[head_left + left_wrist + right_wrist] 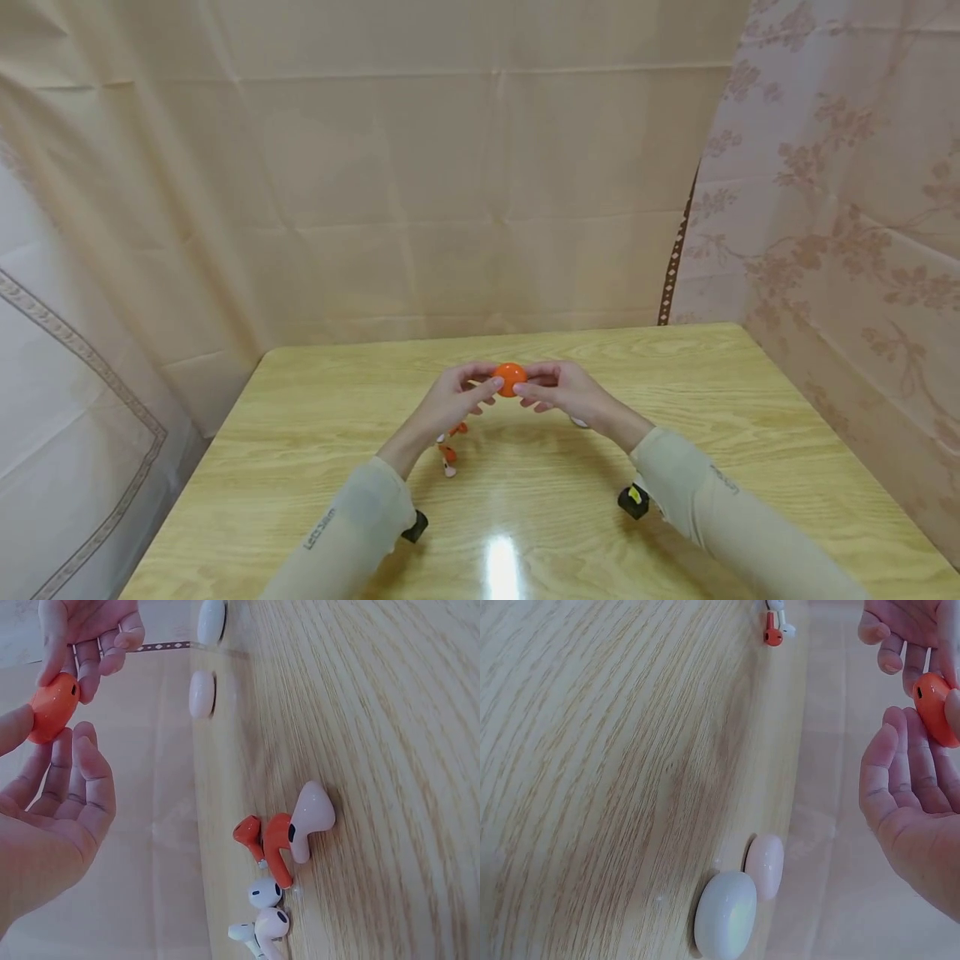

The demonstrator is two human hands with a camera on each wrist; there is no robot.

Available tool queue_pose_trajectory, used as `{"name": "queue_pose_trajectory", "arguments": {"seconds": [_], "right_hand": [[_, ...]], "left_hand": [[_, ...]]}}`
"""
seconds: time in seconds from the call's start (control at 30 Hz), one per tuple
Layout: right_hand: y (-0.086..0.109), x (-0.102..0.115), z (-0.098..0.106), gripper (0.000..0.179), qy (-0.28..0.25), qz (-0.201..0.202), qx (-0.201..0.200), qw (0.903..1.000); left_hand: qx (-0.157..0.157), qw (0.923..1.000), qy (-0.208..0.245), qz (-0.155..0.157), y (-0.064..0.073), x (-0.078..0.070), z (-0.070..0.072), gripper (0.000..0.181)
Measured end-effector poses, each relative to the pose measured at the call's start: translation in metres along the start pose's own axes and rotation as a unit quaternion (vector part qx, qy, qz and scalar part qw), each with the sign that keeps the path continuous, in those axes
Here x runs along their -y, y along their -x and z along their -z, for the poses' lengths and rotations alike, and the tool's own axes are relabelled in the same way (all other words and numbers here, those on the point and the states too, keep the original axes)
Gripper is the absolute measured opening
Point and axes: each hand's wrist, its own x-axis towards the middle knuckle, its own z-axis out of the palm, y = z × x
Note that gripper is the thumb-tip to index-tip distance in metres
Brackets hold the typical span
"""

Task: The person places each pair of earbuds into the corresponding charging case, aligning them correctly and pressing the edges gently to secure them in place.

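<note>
An orange earbud case (511, 379) is held up over the table between both hands, its lid looking closed. My left hand (450, 398) pinches its left side with thumb and fingertips. From the other side, my right hand (573, 393) grips it the same way. A small dark slot shows on the case (52, 712) in the left wrist view. Below the left hand lie several loose earbuds: orange earbuds (277, 851), a pink earbud (313, 810) and a white earbud (262, 892) among them. The left forearm partly hides this group in the head view.
A white case (726, 915) and a pale pink case (765, 866) sit side by side on the wooden table (525, 508), beneath the right hand. Beige curtain (450, 167) hangs behind the table's far edge, and a floral curtain (862, 208) runs along the right.
</note>
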Motion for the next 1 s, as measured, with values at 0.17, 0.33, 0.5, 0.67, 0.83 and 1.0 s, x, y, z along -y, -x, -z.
{"name": "queue_pose_trajectory", "arguments": {"seconds": [0.17, 0.33, 0.5, 0.67, 0.83, 1.0], "right_hand": [[-0.0025, -0.0008, -0.0027, 0.042, 0.011, 0.005, -0.002, 0.9999], [-0.003, -0.0004, -0.0038, 0.04, 0.02, 0.015, -0.011, 0.9996], [-0.0045, -0.001, -0.0039, 0.039, 0.027, 0.025, -0.019, 0.9991], [-0.005, -0.0021, -0.0034, 0.039, 0.03, 0.035, -0.028, 0.9985], [-0.0049, -0.0041, -0.0033, 0.037, 0.028, 0.042, -0.034, 0.9981], [-0.004, -0.0059, -0.0043, 0.038, 0.034, 0.047, -0.038, 0.9976]], "left_hand": [[-0.001, 1.0, 0.002, 0.006, 0.0006, 0.0004, 0.0016, 0.038], [-0.002, 1.0, 0.003, 0.006, -0.0005, 0.0002, 0.0028, 0.039], [-0.002, 1.0, 0.004, 0.0, -0.0012, -0.0006, 0.0038, 0.039], [0.002, 1.0, 0.004, -0.003, -0.0028, -0.0011, 0.003, 0.039], [0.005, 0.9999, 0.01, 0.002, -0.0042, -0.0015, 0.0013, 0.039], [-0.004, 0.9998, 0.014, 0.017, -0.0055, -0.0023, 0.0001, 0.04]]}}
